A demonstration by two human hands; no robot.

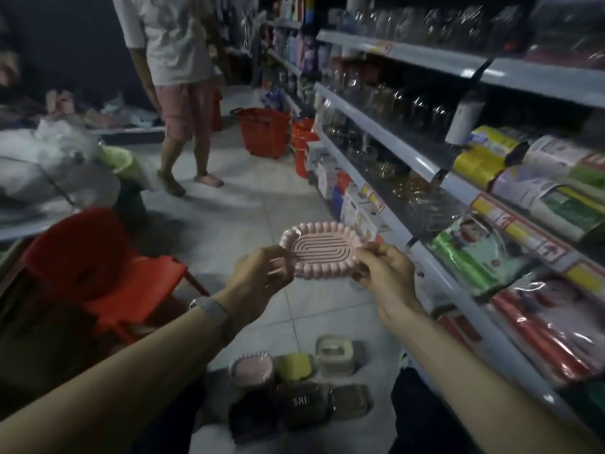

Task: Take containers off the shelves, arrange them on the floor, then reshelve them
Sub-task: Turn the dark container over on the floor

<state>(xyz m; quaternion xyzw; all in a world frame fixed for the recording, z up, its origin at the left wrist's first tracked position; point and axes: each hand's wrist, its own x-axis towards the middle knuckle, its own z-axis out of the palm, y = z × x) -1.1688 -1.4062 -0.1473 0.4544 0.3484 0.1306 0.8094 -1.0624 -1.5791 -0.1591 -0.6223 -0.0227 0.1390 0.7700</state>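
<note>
left hand [258,273]: fingers curled round the left end of the pink soap dish [322,250].
pink soap dish: film-wrapped, slotted face up, in the air between your two hands. It's over the floor tiles, just left of the lower shelf edge [438,280].
right hand [386,273]: fingertips pinch the dish's right end, other fingers curled under.
floor group [294,381]: containers packed close on the tiles between your forearms. Second pink dish [250,368], yellow-green box [294,367], cream box [335,350], dark ones in the near row.
step: can't tell whether you're setting this one down or reshelving it.
risk 1: the film looks slick and both grips sit on the ends. Release one early and the dish likely pivots and drops onto the floor group.
risk 2: the group is tight, so a careless set-down could knock a neighbour out of line.
risk 3: swing right and you may clip the shelf edge or the wrapped packs [484,257] lying at it.
around, left: white sacks [49,165], then a red plastic chair [108,267] near your left forearm, which limits elbow room.
around, middle: a person [183,93] stands up the aisle, well apart. Red basket [265,131] and orange buckets [302,142] sit beyond, by the shelving.
around, right: shelves [425,55] with clear jars and rolled packs. Your knee [422,404] is just beside the group, in the way of a low reach.
</note>
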